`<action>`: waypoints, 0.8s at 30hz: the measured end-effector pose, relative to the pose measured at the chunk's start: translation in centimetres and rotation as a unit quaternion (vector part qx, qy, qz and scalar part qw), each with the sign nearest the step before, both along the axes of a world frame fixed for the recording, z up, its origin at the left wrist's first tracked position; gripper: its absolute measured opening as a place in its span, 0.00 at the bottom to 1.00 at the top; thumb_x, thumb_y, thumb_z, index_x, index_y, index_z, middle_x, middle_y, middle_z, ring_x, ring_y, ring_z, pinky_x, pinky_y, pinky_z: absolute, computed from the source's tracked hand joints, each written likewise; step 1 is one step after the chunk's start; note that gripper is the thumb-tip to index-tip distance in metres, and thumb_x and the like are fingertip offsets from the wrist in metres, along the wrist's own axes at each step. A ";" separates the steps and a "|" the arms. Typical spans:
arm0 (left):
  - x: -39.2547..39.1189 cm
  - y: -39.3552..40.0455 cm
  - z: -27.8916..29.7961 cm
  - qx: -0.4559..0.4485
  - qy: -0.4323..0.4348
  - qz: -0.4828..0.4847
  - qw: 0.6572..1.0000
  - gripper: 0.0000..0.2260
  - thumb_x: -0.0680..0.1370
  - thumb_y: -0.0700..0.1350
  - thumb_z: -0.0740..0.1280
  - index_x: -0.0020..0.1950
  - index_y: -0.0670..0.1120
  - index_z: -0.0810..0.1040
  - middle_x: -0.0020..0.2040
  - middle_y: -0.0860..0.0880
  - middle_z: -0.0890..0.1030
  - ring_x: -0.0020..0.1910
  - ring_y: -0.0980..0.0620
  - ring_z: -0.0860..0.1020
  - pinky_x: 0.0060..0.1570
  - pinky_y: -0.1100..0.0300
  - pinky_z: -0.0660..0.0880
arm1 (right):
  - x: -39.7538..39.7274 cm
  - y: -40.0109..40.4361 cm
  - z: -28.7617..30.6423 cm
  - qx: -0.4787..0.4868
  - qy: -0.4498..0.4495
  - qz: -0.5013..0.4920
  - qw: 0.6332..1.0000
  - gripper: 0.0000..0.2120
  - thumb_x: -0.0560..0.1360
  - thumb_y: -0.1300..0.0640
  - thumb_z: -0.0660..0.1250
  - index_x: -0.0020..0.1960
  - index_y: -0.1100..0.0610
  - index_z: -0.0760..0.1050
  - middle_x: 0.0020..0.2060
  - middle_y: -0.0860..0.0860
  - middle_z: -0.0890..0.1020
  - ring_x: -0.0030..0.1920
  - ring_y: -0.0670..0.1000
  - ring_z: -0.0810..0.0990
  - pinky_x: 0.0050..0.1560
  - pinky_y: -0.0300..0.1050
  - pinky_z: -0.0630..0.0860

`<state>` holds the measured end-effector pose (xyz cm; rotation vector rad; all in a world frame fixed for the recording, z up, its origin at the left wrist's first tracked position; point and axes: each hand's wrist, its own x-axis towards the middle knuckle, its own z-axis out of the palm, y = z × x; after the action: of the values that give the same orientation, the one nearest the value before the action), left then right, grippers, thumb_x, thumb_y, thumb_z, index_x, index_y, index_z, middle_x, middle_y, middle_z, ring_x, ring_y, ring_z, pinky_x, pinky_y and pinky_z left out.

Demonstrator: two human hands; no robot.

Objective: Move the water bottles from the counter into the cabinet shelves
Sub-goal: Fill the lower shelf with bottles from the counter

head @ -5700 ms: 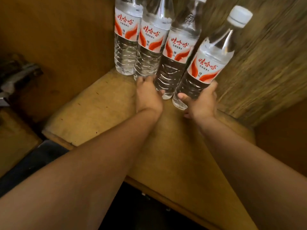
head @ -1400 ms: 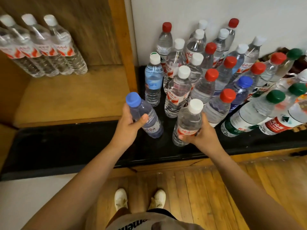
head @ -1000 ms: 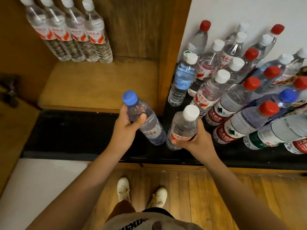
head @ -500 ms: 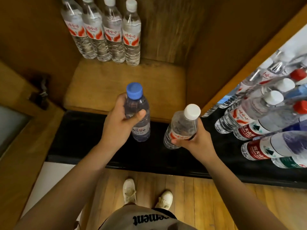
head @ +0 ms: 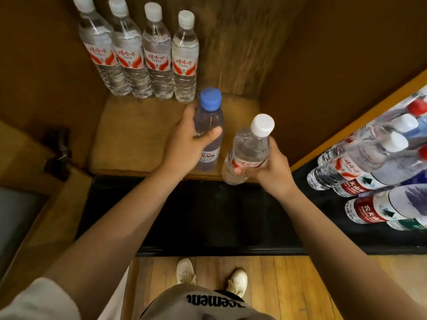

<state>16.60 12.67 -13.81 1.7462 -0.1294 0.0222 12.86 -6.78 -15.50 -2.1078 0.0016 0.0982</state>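
We have swung from the worktop (head: 231, 218) to the cabinet shelf (head: 138, 139), left hand (head: 184, 144) clasping the blue-capped bottle (head: 208, 130), right hand (head: 270, 167) the white-capped bottle (head: 249, 148), both ready for placing beside the shelved row (head: 143, 56).

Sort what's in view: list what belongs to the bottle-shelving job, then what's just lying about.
Job: blue-capped bottle in left hand; white-capped bottle in right hand; four shelved bottles; cabinet shelf; counter bottles; black counter.

Lying about: dark hinge; white shoes.
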 end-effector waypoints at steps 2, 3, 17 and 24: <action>0.4 0.0 -0.4 0.016 0.004 -0.009 1.000 0.26 0.68 0.50 0.69 0.64 0.51 0.65 0.53 0.58 0.77 0.58 0.52 0.76 0.62 0.45 0.72 | 0.7 0.5 -0.5 0.004 -0.003 -0.009 1.000 0.35 0.60 0.53 0.79 0.62 0.49 0.65 0.52 0.40 0.75 0.57 0.45 0.76 0.59 0.45 0.73; 0.5 0.1 -0.5 0.021 0.003 -0.014 1.000 0.26 0.68 0.51 0.69 0.64 0.50 0.66 0.53 0.57 0.77 0.59 0.52 0.77 0.61 0.44 0.72 | 1.0 0.7 -0.7 0.008 -0.003 -0.014 1.000 0.36 0.61 0.54 0.79 0.64 0.50 0.65 0.52 0.39 0.75 0.57 0.45 0.75 0.58 0.44 0.73; -1.2 -0.4 -5.2 0.018 0.061 0.035 0.997 0.37 0.66 0.42 0.76 0.71 0.45 0.61 0.65 0.52 0.72 0.66 0.53 0.71 0.63 0.59 0.69 | 0.5 0.7 -3.9 0.024 0.003 -0.036 0.999 0.37 0.65 0.53 0.76 0.69 0.49 0.62 0.56 0.33 0.73 0.56 0.27 0.71 0.55 0.23 0.68; -1.7 -1.8 -9.2 -0.032 0.082 0.140 0.986 0.28 0.67 0.34 0.74 0.64 0.43 0.69 0.59 0.48 0.76 0.60 0.50 0.75 0.59 0.59 0.73 | 0.9 1.0 -5.5 -0.033 -0.032 -0.022 0.999 0.37 0.66 0.57 0.75 0.69 0.52 0.59 0.58 0.42 0.74 0.61 0.45 0.74 0.61 0.45 0.73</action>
<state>14.85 10.86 -22.97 1.6817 0.2369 0.0866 13.79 -5.82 -21.01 -2.1753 0.0144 0.0043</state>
